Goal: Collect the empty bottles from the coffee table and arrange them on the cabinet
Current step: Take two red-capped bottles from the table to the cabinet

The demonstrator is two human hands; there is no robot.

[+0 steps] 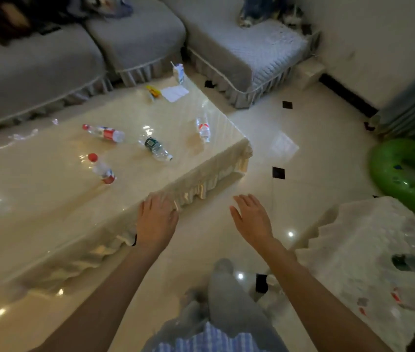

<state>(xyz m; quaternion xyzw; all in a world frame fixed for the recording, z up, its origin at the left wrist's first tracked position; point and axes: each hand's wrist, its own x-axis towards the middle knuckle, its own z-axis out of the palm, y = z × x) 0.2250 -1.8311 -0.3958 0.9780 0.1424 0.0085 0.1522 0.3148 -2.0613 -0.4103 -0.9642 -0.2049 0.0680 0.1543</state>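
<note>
Several clear plastic bottles lie on the glossy cream coffee table point(48, 212). One with a red label point(104, 133) lies at the centre-left. A dark-labelled bottle point(156, 148) lies beside it. A red-capped bottle point(101, 169) is nearer to me. Another bottle point(203, 128) lies near the table's right edge. My left hand point(156, 219) hovers over the table's near edge with straight fingers, holding nothing. Over the floor to its right, my right hand point(250, 217) is spread and holds nothing. The cabinet, draped in white lace cloth point(369, 250), stands at the right.
A grey sofa point(137, 39) wraps round the table's far side. A milk carton point(179, 72), a yellow item point(153, 92) and a paper point(175, 93) sit at the table's far corner. A green swim ring point(404, 174) lies on the tiled floor at right.
</note>
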